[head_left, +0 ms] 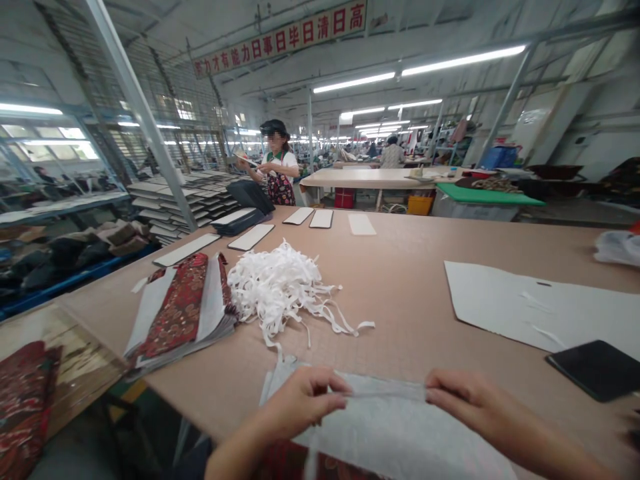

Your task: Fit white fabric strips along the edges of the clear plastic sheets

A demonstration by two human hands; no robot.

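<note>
Both hands pinch the upper edge of a pale grey-white fabric sheet (380, 433) at the table's near side. My left hand (307, 399) grips this edge with thumb and fingers at the left. Farther right, my right hand (463, 399) holds the same edge, which runs fairly straight between them. Red patterned cloth (305, 461) shows beneath the sheet. A blurred white strip (311, 455) hangs below my left hand. Beyond it lies a tangled heap of white fabric strips (280, 283). Left of the heap rests a stack of red patterned fabric pieces (177, 307) with pale backing.
The brown table (395, 287) spreads ahead. On the right are a white board (500, 300) and a dark phone-like slab (600, 369). Several white panels (251, 237) lie at the far edge, where a co-worker (280, 167) stands holding a flat piece. A metal post (145, 113) rises left.
</note>
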